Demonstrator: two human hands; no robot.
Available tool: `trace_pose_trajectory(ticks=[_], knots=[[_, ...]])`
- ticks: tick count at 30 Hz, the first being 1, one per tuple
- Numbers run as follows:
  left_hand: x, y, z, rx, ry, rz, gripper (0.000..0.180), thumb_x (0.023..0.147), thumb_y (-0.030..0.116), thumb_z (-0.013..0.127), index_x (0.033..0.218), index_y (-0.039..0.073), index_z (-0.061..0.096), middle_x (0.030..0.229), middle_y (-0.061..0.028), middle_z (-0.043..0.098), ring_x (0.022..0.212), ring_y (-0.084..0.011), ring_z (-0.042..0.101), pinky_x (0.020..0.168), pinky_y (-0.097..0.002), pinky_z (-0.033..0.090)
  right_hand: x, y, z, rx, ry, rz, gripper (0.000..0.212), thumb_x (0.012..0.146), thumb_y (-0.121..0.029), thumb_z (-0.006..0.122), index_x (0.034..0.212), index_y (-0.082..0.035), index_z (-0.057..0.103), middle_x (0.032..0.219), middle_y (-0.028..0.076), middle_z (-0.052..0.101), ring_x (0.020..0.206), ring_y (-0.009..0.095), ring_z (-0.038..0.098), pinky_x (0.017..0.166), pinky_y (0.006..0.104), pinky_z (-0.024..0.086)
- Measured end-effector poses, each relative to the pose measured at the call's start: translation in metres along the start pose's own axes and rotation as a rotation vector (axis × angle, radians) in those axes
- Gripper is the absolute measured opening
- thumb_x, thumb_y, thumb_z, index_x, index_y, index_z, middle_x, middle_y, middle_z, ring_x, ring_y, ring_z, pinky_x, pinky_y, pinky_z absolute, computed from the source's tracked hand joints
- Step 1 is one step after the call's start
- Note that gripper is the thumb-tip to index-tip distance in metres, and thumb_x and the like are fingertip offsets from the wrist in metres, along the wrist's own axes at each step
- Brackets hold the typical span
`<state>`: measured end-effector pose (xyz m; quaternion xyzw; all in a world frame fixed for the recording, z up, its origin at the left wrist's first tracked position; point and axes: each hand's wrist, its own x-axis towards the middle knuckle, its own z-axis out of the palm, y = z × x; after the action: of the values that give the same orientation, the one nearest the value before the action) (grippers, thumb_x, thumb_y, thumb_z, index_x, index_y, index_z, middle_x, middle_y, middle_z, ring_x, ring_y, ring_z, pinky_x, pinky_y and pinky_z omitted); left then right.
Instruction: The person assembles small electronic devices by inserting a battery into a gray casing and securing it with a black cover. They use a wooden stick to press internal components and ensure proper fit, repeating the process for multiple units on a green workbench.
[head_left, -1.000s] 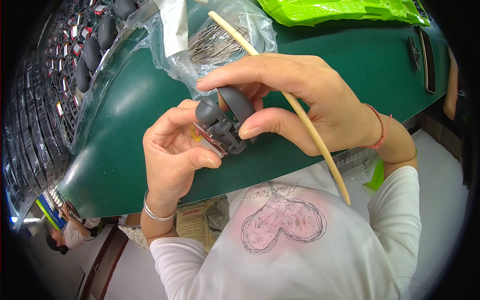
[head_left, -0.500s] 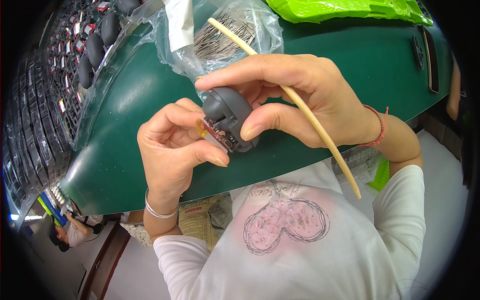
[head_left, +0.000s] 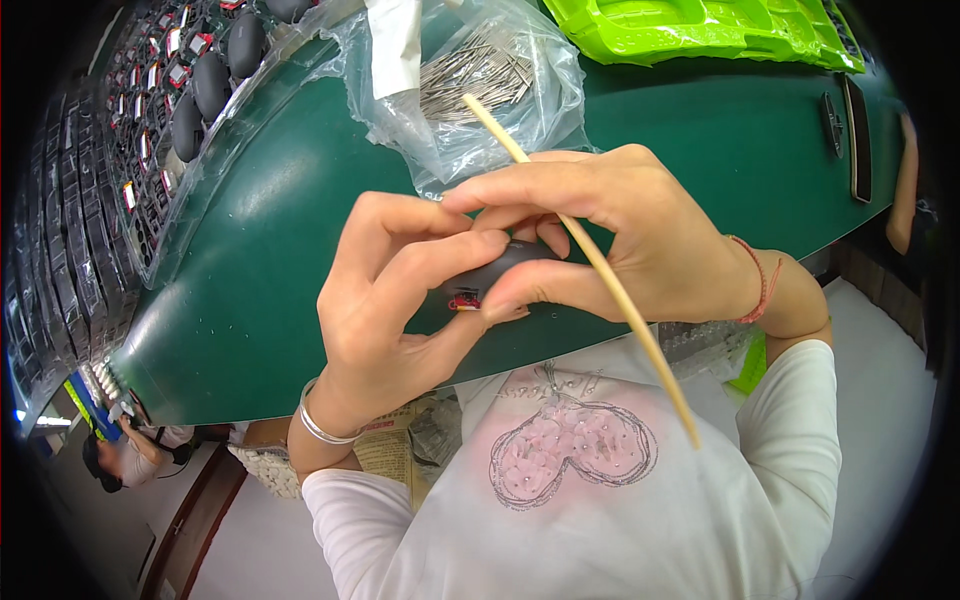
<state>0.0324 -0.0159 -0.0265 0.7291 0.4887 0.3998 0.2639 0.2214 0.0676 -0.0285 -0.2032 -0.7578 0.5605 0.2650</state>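
A small dark grey rounded plastic casing is pinched between my two hands above the green table. At its near left edge a red circuit board shows; the rest of the board is hidden. My left hand has its index finger on top of the casing and its thumb below. Wrapped round the other side is my right hand, its thumb pressing the near edge. A pale wooden stick also rests in the right hand, lying across the palm and sticking out at both ends.
Just beyond my hands lies a clear plastic bag of thin metal pins. Dark casings and boards fill the far left, beside stacked black trays. A bright green tray and a phone-like slab sit at right.
My hands have turned the casing over, so its smooth side now faces up and less of the board shows. The left index finger has moved onto its top. The stick has shifted along.
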Motion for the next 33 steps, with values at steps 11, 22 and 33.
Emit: trace_pose_trajectory(ticks=[11,22,33], knots=[[0.0,-0.007,-0.021,-0.148,0.221,-0.269,0.052,0.058,-0.004,0.086,0.097,-0.001,0.052,0.092,-0.0065,0.052,0.083,-0.0121,0.055,0.077,-0.0239,0.048,0.049,0.014,-0.029,-1.064,0.004,-0.306,0.01,0.071,-0.005,0.057,0.072,0.0,0.048,0.087,0.017,0.049,0.087,0.031,0.05,0.076,0.0352,0.043],[0.002,-0.009,-0.023,-0.185,0.249,-0.319,0.049,0.061,-0.003,0.084,0.098,-0.001,0.052,0.091,-0.0055,0.052,0.08,-0.0105,0.055,0.076,-0.0221,0.047,0.038,0.022,-0.037,-0.687,0.023,-0.192,0.01,0.079,-0.009,0.065,0.085,-0.004,0.059,0.091,0.013,0.055,0.088,0.03,0.053,0.074,0.0358,0.045],[0.0,-0.016,-0.019,-0.175,0.383,-0.272,0.053,0.06,-0.002,0.087,0.1,-0.003,0.052,0.091,-0.0071,0.055,0.081,-0.013,0.059,0.074,-0.025,0.049,0.024,0.011,-0.007,-0.623,0.066,-0.503,0.021,0.068,-0.007,0.077,0.08,-0.001,0.061,0.081,0.01,0.057,0.069,0.025,0.057,0.059,0.0314,0.046]])
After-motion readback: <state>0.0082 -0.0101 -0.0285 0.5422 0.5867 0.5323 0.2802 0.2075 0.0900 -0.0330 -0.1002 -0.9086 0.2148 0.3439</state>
